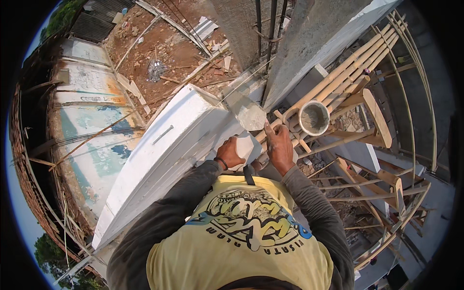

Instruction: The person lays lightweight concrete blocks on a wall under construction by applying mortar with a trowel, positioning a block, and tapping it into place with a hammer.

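My left hand (229,153) grips a pale, angular piece of lightweight block (245,149) just in front of my body, fingers curled over its left side. Close by on the right, my right hand (280,149) is closed with its fingers bent and a fingertip near a rounded grey, mortar-coated surface (249,115). What it holds, if anything, is hidden from above. The white block wall (159,145) runs along my left, with a nail (163,134) lying on it. Right of my right hand sits a round bucket (314,118) with grey mortar inside.
Bamboo poles (348,70) form scaffolding on the right, with wooden planks (377,118) and a drop beneath. Ahead stands a concrete column (309,43) beside upright steel bars (272,38). A thin string (246,79) crosses ahead. Rubble-strewn earth (159,53) lies below.
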### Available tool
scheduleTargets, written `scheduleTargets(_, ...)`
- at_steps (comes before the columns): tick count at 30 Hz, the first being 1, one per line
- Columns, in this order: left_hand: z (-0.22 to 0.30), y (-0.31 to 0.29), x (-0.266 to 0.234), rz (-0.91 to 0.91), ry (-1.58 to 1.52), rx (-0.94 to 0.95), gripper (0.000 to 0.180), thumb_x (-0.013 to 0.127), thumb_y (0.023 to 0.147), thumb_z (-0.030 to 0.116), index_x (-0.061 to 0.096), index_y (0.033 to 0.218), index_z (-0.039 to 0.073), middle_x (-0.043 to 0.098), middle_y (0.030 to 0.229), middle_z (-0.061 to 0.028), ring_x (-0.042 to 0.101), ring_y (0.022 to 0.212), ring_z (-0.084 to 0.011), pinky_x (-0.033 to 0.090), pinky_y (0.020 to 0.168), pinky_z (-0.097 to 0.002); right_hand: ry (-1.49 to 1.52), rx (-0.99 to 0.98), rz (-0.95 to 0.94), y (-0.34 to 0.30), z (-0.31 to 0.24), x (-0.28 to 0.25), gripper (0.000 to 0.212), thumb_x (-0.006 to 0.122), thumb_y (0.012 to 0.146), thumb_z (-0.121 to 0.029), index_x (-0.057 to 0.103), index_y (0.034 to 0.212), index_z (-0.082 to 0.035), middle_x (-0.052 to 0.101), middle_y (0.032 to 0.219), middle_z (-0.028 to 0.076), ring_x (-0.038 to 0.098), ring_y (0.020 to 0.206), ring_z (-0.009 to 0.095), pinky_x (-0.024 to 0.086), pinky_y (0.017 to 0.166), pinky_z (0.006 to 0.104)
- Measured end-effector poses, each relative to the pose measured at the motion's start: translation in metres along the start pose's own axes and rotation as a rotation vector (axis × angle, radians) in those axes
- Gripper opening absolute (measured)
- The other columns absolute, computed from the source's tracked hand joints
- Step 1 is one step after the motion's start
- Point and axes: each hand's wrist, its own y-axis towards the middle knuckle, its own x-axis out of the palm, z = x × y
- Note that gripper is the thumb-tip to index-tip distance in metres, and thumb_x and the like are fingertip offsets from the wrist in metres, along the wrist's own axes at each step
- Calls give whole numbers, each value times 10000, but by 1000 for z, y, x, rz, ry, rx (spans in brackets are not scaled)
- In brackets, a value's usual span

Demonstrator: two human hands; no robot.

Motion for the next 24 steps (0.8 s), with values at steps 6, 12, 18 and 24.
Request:
scheduleTargets(6, -9, -12, 5, 100, 5, 52, 1016, 833, 584, 329, 347, 1395, -43, 526, 1284, -239, 526, 1179, -410, 470, 980, -467, 104, 94, 81, -3, 19, 38, 757, 620, 795, 42, 391, 1496, -127, 496, 1058, 198, 529, 941, 369, 451, 820, 439)
scheduleTargets(12, -4, 10, 21, -9, 69, 36, 1014, 859, 575, 345, 386, 1397, -15, 542, 1279, -208, 535, 1204, -371, 457, 1005, -437, 296, 316, -146, -101, 25, 13, 692, 657, 804, -15, 417, 1451, -57, 479, 1072, 220, 571, 903, 421, 486, 764, 483)
scheduleTargets(18, 31, 58, 48, -65, 86, 88, 942, 836, 597, 337, 417, 1379, 23, 563, 1249, -207, 555, 1159, -401, 492, 968, -450, 26, 850, -125, -107, 233, 51, 495, 637, 791, -71, 527, 1263, 30, 516, 1189, 292, 578, 1040, 479, 504, 870, 514)
scheduleTargets(24, 57, 210, 140, -296, -11, 230, 958, 881, 575, 235, 411, 1383, 24, 570, 1256, -200, 571, 1179, -377, 486, 993, -443, 65, 1023, -390, -39, 516, 167, 343, 541, 855, -202, 693, 1024, 55, 639, 1105, 340, 623, 1105, 434, 511, 930, 470)
